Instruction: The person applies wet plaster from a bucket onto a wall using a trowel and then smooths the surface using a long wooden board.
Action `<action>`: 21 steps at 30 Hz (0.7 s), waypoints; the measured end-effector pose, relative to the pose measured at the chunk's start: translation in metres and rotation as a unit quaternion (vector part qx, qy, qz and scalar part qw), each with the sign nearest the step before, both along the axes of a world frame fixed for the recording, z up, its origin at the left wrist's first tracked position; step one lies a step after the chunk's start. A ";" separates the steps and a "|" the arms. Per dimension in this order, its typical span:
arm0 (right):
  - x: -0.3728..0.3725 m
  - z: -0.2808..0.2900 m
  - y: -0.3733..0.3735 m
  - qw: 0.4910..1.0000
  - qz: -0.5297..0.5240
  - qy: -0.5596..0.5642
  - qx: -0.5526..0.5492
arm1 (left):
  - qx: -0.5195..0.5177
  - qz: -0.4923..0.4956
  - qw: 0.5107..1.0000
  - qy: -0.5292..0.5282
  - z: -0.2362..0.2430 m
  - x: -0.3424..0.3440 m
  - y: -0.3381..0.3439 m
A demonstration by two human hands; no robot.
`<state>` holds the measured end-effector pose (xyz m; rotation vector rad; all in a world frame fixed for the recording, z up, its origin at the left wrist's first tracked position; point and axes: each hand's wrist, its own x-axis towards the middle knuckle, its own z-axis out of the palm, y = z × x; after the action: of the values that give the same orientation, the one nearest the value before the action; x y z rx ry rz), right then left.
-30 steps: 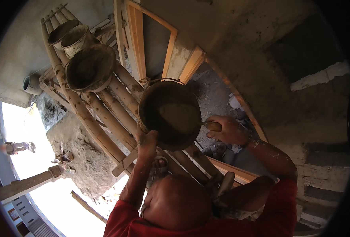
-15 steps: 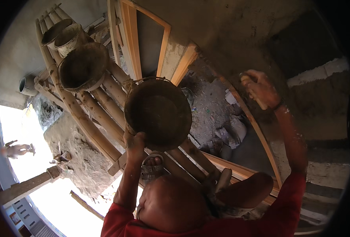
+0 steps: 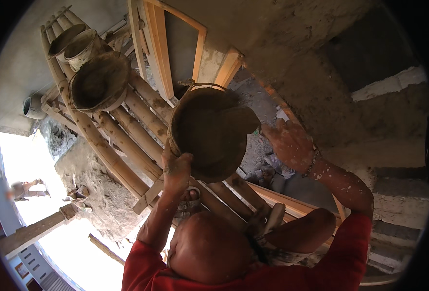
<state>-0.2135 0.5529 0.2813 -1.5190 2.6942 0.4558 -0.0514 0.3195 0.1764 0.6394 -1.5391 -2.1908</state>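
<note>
In front of me a round bucket (image 3: 202, 140), caked with dried mortar, is tilted so that its mouth faces me. Grey-brown mortar seems to lie in its shadowed inside. My left hand (image 3: 176, 169) grips the bucket's near left rim, thumb over the edge. My right hand (image 3: 289, 145) is closed around a trowel, its handle hidden in the fingers. The mortar-coated trowel blade (image 3: 246, 120) reaches over the bucket's right rim into the mouth.
Under me runs a bamboo pole platform (image 3: 134, 131) carrying more buckets (image 3: 100, 80). Beyond it stands a wooden window frame (image 3: 161, 48). To the right is a partly plastered wall (image 3: 292, 63). Rubble (image 3: 272, 169) lies below; another person (image 3: 28, 189) is at far left.
My right hand has come left and down from near the wall, bringing the trowel blade to the bucket. With my left hand, the bucket has shifted slightly right and tilted.
</note>
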 end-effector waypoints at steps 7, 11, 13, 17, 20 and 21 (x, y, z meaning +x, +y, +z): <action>0.004 -0.055 -0.023 0.963 -0.048 -0.263 0.017 | -0.061 -0.009 0.998 -0.023 0.004 -0.016 0.012; 0.013 -0.057 -0.007 0.916 -0.065 -0.373 -0.131 | 0.015 -0.009 0.999 -0.050 0.005 -0.010 0.014; 0.013 -0.056 0.001 0.901 -0.093 -0.389 -0.167 | 0.003 -0.010 0.999 -0.046 0.006 -0.009 0.015; 0.007 -0.048 0.006 0.911 -0.080 -0.360 -0.185 | 0.070 -0.018 0.996 -0.052 0.006 -0.006 0.016; 0.002 -0.027 0.004 0.908 -0.089 -0.362 -0.193 | 0.053 -0.002 0.998 -0.034 0.003 -0.005 0.012; 0.002 -0.016 0.005 0.905 -0.099 -0.366 -0.193 | 0.051 0.000 0.999 -0.009 0.002 -0.003 0.012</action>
<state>-0.2111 0.5582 0.2657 -1.1173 2.3316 -0.5820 -0.0549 0.3314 0.1786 0.6936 -1.4433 -2.2807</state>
